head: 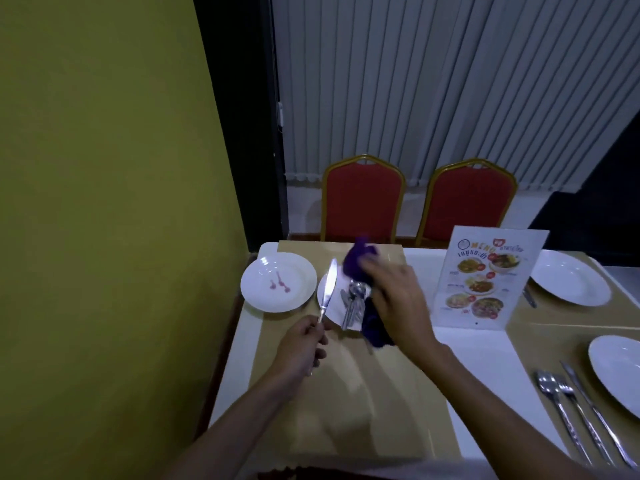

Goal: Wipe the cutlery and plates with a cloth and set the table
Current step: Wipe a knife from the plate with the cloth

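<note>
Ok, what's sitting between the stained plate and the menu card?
In the head view: a second plate holding loose cutlery, the knife gripped by the left hand, and the right hand holding a purple cloth.

A silver table knife (329,289) stands tilted, blade up, pinched at its handle by the left hand (301,348). The purple cloth (360,258), blurred, is bunched in the right hand (398,299) above a small plate (330,311) bearing loose cutlery (353,303). Just left of it lies a stained white plate (278,284) with red smears.
</note>
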A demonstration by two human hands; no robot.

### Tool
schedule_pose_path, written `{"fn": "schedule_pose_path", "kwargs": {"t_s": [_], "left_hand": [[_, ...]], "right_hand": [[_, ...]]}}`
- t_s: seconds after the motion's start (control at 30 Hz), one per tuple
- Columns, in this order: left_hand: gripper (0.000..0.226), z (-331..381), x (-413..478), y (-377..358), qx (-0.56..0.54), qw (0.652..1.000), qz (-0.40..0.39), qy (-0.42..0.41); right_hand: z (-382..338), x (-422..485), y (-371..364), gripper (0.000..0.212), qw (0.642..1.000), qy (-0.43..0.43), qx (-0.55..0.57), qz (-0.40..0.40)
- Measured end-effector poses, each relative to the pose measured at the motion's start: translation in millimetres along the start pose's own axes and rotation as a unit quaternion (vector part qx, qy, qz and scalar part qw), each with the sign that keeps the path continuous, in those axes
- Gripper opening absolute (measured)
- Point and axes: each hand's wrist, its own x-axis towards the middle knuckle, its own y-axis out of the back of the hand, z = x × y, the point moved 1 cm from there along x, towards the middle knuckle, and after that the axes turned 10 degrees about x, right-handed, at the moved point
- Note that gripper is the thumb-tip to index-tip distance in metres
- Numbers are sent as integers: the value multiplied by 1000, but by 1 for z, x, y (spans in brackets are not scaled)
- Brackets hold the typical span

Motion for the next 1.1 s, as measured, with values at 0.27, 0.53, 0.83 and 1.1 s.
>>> {"fn": "schedule_pose_path", "kwargs": {"t_s": [0.27,0.53,0.83,1.1], "left_hand": [[25,-5,-21,44,49,993,16,-110],[26,-11,-27,65,60,990,-7,-130],[28,-12,-31,66,-39,992,-25,-120],[31,-5,-2,61,-127,984,-121,-38]], "right_hand": [[-41,-12,-30,84,979,69,-155,-115],[-66,2,-32,74,966,77,-214,-121],[-55,53,-21,42,938,-307,147,-65],[-75,36,-33,27,745,-438,471,-180]]}}
